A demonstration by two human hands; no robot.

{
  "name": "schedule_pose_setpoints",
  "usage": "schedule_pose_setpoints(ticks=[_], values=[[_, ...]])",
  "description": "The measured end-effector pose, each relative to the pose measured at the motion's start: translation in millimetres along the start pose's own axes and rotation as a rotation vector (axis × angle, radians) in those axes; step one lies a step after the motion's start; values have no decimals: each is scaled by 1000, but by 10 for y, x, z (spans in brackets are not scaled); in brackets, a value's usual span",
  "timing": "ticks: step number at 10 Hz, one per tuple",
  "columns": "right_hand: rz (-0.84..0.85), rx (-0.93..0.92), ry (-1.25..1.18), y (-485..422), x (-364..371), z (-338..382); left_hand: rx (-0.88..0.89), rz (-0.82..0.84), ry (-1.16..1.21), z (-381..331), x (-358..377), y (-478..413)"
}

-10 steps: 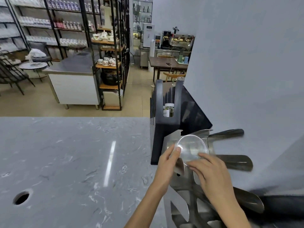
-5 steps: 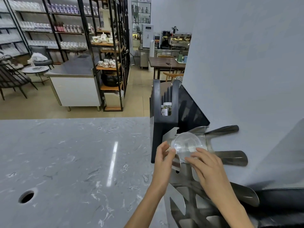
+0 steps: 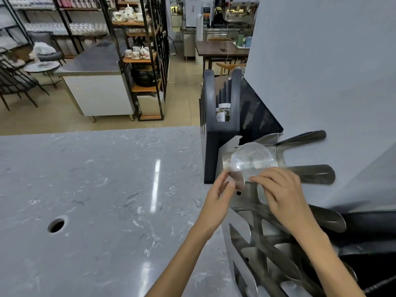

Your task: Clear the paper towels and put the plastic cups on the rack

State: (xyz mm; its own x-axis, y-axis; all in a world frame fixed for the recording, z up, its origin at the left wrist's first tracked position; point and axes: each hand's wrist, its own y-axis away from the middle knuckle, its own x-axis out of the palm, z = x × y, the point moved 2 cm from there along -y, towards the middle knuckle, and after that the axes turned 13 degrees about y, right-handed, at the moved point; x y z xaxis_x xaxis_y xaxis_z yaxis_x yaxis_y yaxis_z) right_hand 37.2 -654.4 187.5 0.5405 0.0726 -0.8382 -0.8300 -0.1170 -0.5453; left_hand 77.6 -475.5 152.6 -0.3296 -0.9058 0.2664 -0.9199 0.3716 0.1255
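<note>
- Clear plastic cup point(image 3: 252, 161) lying on its side, mouth toward the camera, at the upper end of a steel rack point(image 3: 252, 230) standing on a grey marble counter point(image 3: 102, 189).
- Right hand point(image 3: 282, 194) reaching in from below, fingertips point(image 3: 255, 179) touching the cup's lower rim; fingers extended and only lightly curled, not wrapped around it.
- Left hand point(image 3: 220, 196) just left of the cup, thumb and forefinger pinched near its base and beside a rounded steel prong of the rack; cannot tell whether pinching the cup or the prong.
- Cup resting against the rack's top plate, above both hands and between them.
- More steel prongs point(image 3: 310, 174) fanning out to the right of the right hand, toward a pale wall point(image 3: 332, 71).
- Black holder point(image 3: 216, 133) standing just beyond the cup, behind the left hand, with a small white-capped bottle point(image 3: 224, 112) in its slot.
- Round hole point(image 3: 56, 225) in the counter well to the left of the left hand.
- Counter around both forearms bare of paper towels.
- Shelves of teaware point(image 3: 135, 52) and a wooden table point(image 3: 220, 49) far beyond the hands, across a tiled floor.
</note>
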Motion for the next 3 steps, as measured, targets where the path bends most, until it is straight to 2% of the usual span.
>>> schedule_pose_setpoints(ticks=[1, 2, 3], values=[[17, 37, -33, 19, -41, 31, -45, -10, -26, 29, -189, 153], [-30, 143, -127, 60, -136, 125, -5, -80, -58, -57, -467, 294], [-158, 354, -229, 160, -305, 274, 39, -137, -32, -201, -800, 430]])
